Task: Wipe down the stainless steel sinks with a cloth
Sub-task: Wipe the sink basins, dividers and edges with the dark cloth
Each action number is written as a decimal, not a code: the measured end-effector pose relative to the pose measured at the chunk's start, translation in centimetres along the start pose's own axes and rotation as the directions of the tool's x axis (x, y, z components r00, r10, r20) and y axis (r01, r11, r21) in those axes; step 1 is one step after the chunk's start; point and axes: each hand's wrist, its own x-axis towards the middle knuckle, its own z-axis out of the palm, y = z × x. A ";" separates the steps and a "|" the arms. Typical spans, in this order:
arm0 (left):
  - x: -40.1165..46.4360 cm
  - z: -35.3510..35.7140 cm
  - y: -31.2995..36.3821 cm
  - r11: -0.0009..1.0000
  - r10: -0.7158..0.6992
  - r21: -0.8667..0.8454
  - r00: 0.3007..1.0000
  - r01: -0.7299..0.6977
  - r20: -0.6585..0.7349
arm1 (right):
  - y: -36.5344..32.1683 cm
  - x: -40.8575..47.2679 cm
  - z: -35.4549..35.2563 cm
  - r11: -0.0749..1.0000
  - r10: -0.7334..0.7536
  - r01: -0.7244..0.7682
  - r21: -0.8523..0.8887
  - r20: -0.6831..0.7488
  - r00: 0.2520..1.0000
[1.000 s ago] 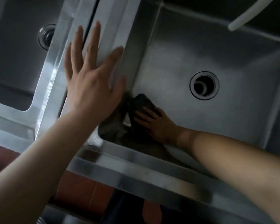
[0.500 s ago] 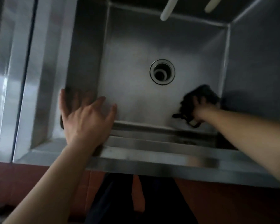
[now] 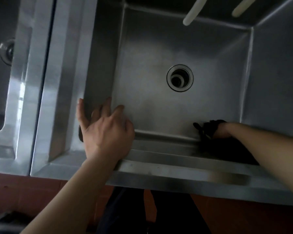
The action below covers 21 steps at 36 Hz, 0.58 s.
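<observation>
A deep stainless steel sink fills the middle of the view, with a round drain in its floor. My right hand is down in the near right corner of the basin, closed on a dark cloth pressed against the bottom where it meets the near wall. My left hand rests with fingers spread over the near left corner of the sink, thumb on the left wall, holding nothing. A second sink lies to the left.
Two white hoses hang over the back of the basin. A steel divider separates the two sinks. The front rim runs below my arms. Red-brown floor tiles and my dark trousers show underneath.
My right hand has drawn the cloth from the right wall down into the near right corner. My left hand has shifted slightly deeper over the near left corner. The view has come closer.
</observation>
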 end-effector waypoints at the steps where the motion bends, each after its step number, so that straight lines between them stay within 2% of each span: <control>1: 0.0 0.0 0.0 1.000 -0.001 -0.003 1.000 0.001 -0.001 | -0.2 -0.4 -0.3 0.999 -0.035 0.035 0.001 -0.011 0.999; 3: 0.0 -0.1 0.0 1.000 0.001 -0.005 1.000 -0.001 0.003 | -0.4 -1.0 -0.3 0.998 -0.060 0.061 0.012 -0.035 0.998; 7: 0.0 -0.2 -0.2 1.000 0.008 -0.004 1.000 -0.008 0.024 | -1.1 -1.2 -0.1 0.992 0.039 -0.033 0.122 -0.042 0.998; 10: 0.1 -0.3 -0.1 1.000 0.009 -0.005 1.000 -0.009 0.023 | -3.9 -0.4 -1.0 0.984 0.022 -0.010 0.176 -0.065 0.998; 15: 0.1 -0.2 -0.3 1.000 0.016 0.003 1.000 -0.017 0.024 | -11.8 1.0 -3.5 0.962 -0.158 0.182 0.202 -0.132 0.979; 19: 0.2 0.0 -0.2 1.000 0.017 -0.022 1.000 -0.016 0.011 | -19.0 1.2 -4.6 0.884 -0.347 0.409 0.226 -0.268 0.899; 21: 0.3 0.0 -0.2 0.999 0.014 -0.041 1.000 -0.014 -0.001 | -21.9 1.3 -5.0 0.856 -0.410 0.474 0.207 -0.289 0.865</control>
